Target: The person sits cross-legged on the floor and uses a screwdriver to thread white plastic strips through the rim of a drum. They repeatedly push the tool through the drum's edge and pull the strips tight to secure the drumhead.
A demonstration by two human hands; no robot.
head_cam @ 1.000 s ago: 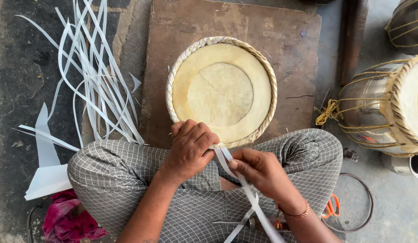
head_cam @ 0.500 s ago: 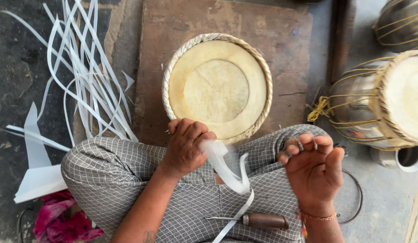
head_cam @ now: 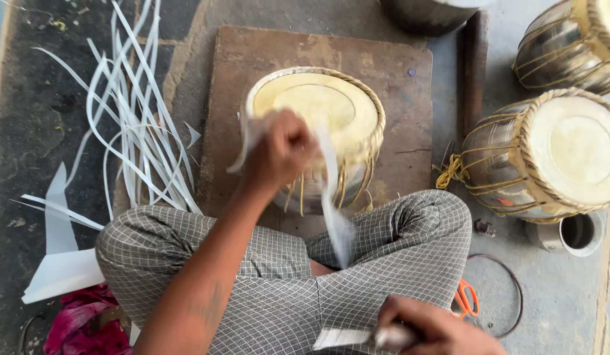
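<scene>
A small drum [head_cam: 331, 115] with a pale skin head and a braided rim stands on a brown wooden board [head_cam: 252, 72] in front of my crossed legs. My left hand [head_cam: 282, 151] is raised over the drum's near edge, closed on a long white strip [head_cam: 331, 204] that trails blurred down toward my lap. Low in the frame my right hand [head_cam: 436, 332] grips a knife [head_cam: 357, 337] by its handle, the blade pointing left over my checked cloth.
A heap of loose white strips [head_cam: 131, 125] lies on the ground at left. Two more laced drums [head_cam: 554, 154] [head_cam: 574, 39] stand at right, with a metal cup [head_cam: 577, 233], orange scissors [head_cam: 464, 299] and a wire ring [head_cam: 502, 296] nearby. Pink cloth [head_cam: 75, 325] lies lower left.
My left hand has lifted with the strip up over the drum. My right hand, open half a second ago, has dropped to my lap and taken hold of the knife. The drum looks tilted now.
</scene>
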